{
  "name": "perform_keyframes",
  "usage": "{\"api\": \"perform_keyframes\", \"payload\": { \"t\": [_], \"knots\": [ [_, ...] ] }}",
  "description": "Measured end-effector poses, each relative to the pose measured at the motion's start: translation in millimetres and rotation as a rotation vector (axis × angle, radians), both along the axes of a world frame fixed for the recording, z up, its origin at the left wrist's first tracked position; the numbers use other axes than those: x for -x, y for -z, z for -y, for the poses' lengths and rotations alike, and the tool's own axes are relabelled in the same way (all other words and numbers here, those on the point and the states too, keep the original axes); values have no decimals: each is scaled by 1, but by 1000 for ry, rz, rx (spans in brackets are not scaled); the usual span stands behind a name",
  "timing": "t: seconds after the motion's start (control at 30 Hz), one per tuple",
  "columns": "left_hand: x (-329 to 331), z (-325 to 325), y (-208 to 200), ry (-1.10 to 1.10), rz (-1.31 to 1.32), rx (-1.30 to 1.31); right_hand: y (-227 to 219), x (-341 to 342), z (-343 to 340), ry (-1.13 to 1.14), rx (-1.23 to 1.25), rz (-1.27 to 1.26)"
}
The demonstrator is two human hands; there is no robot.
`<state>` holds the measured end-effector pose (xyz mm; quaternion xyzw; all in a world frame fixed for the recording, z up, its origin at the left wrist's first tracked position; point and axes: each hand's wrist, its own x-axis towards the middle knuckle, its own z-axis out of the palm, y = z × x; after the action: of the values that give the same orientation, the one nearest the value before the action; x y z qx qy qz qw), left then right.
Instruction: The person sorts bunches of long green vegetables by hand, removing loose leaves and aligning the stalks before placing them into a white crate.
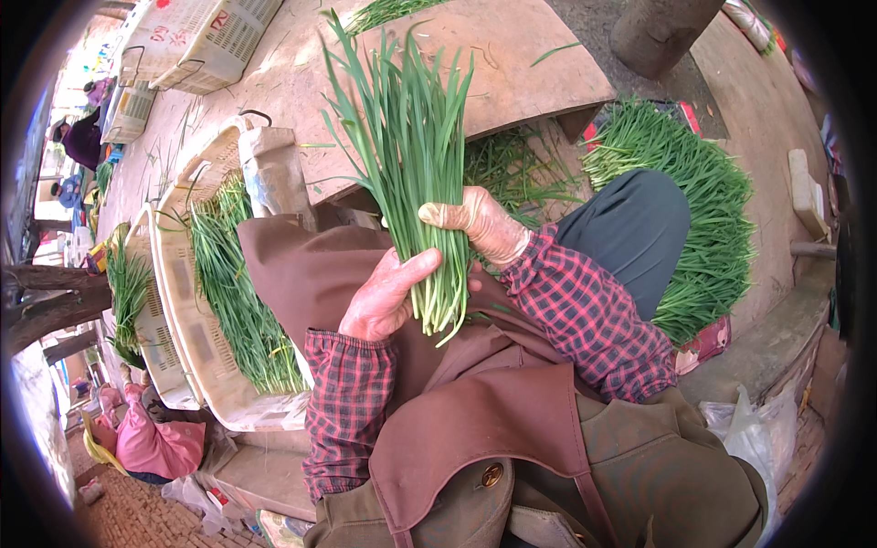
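Note:
A bunch of garlic chives stands upright over my lap, green leaf tips away from me and pale stem ends toward me. My left hand closes round the lower stems from the left, its thumb lying across them. From the right, my right hand grips the same bunch a little higher, thumb over the front. What looks like a thin glove or tape covers the right hand. The fingers behind the bunch are mostly hidden. Under the bunch lies my brown apron.
A low wooden board stands ahead, with loose leaves beneath it. At right is a big heap of chives. Cream plastic crates holding chives stand at left; another crate is farther off. A post rises at the far right.

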<state>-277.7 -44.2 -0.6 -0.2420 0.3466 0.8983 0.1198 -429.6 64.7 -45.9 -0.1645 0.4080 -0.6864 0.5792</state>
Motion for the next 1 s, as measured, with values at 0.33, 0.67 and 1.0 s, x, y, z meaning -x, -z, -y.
{"api": "perform_keyframes", "payload": {
  "t": [0.33, 0.67, 1.0],
  "knots": [
    [-2, -10, 17, -169, 1, 10, -6, -9, 6, -114, -85, -25],
    [21, 1, 30, -520, -39, 113, -1, -21, -38, 158, -318, -386],
    [19, -2, 45, -483, -129, -31, -6, -41, -34, -47, -410, -533]
  ]
}}
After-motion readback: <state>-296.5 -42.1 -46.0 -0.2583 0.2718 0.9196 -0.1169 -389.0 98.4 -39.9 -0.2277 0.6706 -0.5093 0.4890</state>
